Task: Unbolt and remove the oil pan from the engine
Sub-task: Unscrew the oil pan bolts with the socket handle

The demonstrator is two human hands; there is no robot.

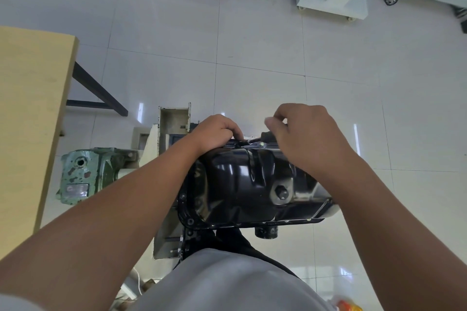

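Gleaming tiled floor [252, 63], probably workshop.

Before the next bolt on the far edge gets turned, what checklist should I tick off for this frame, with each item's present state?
1. Oil pan seated on the engine: ok, its flange lies flat.
2. Tool at the far flange: ok, it lies along the edge between both hands.
3. Left hand gripping the tool end: cannot tell, its fingers hide the contact.
4. Right hand curled over the tool: ok.
5. Near-edge bolts out: cannot tell, too small.
6. Drain plug in place: ok.
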